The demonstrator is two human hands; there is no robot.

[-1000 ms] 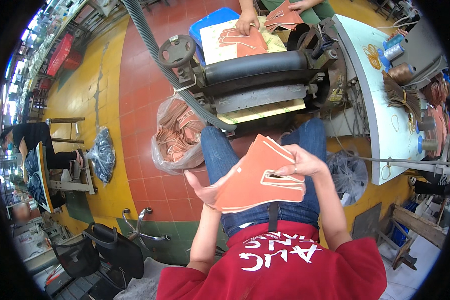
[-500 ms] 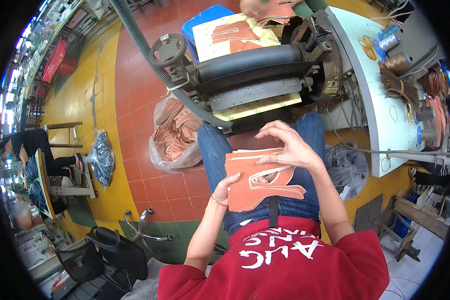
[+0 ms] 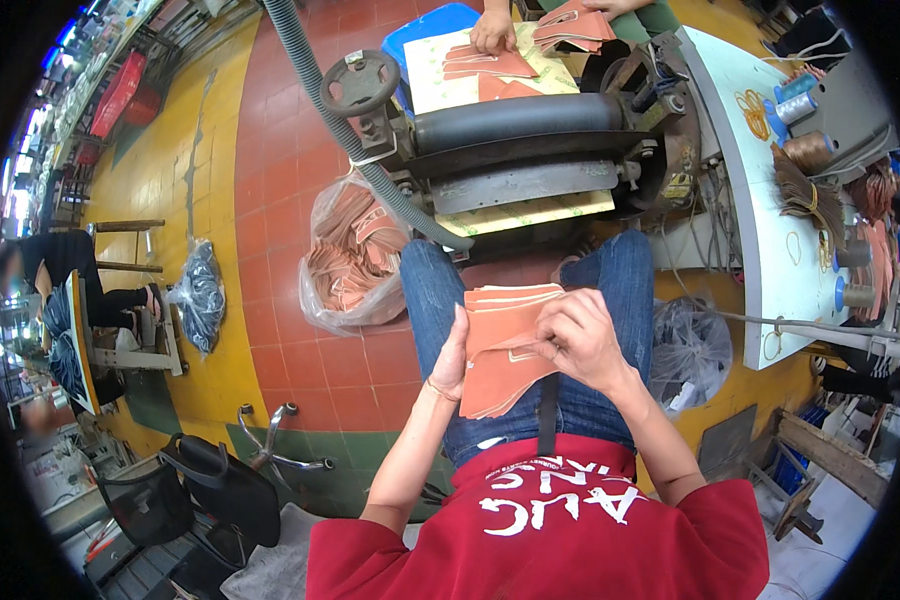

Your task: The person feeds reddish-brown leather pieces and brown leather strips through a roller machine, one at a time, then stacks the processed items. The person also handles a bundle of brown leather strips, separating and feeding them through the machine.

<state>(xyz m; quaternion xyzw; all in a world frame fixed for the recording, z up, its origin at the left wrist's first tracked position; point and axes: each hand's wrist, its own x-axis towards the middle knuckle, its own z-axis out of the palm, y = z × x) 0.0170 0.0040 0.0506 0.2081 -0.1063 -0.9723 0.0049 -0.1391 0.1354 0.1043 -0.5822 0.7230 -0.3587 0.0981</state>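
A stack of salmon-coloured, leather-like cut pieces with pale edges lies above my lap. My left hand grips the stack along its left side, thumb on the front. Over its right half, my right hand has its fingers curled and pinched at the slot of the top piece, which looks slightly lifted there. My right fingers partly hide the slot. Just beyond my knees stands a roller machine with a dark roller and a handwheel; a yellowish board sticks out on my side.
Across the machine, a co-worker's hand touches similar pieces on another board. A clear bag of pieces sits on the floor at left. A grey hose hangs beside the handwheel. Thread spools stand on the right-hand table.
My right hand has gone from spread fingers over the stack to a pinch at the top piece's slot. A co-worker's hand now rests on the pieces across the machine.
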